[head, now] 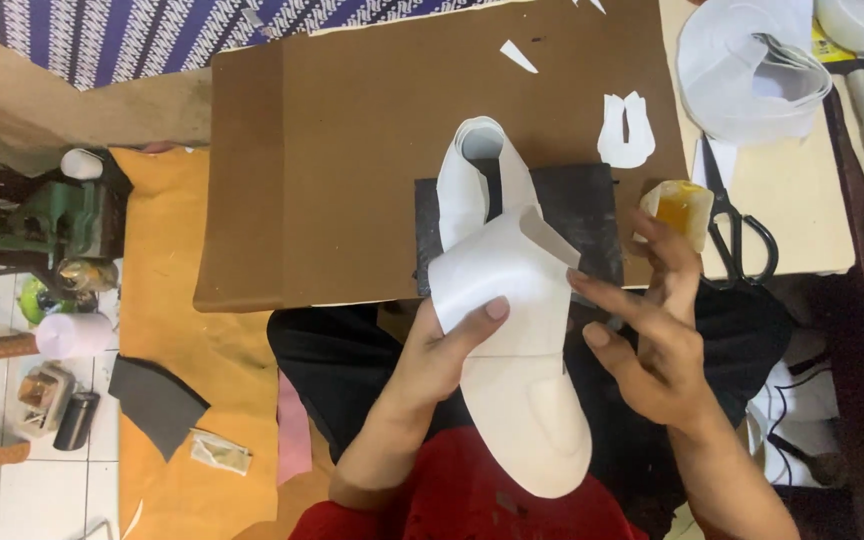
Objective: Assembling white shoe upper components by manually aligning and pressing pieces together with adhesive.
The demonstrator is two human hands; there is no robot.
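Nearest: red-clothed lap, black fabric under the forearms. Left hand (442,345) grips the white shoe upper on its pale last (517,330), thumb pressed across the white material, fingers wrapped underneath. The shoe runs from the lap up onto the front edge of the worktop, rounded end toward the person, open collar end away.

Right hand (652,350) sits just right of the shoe, fingers spread and loose, index and middle fingertips touching the edge of a folded-up white flap (547,235). It clamps nothing.

Under the far half of the shoe: dark grey square mat (592,205), lying on the brown board worktop (352,150).

Just beyond the right hand's fingertips: small pale container with yellow-amber contents (680,207). Right of it, black-handled scissors (737,225) on a lighter beige board (802,190).

Farther: white cut-out piece with two pointed tabs (625,130), small white offcut sliver (518,56). Top right: stack of curled white sheet pieces (752,70).

Left side, off the worktop: green machine (42,215), pink cylindrical container (72,335), dark grey scrap (157,400) on orange-tan sheet (167,290).

Far edge: blue-and-white patterned cloth (102,35).
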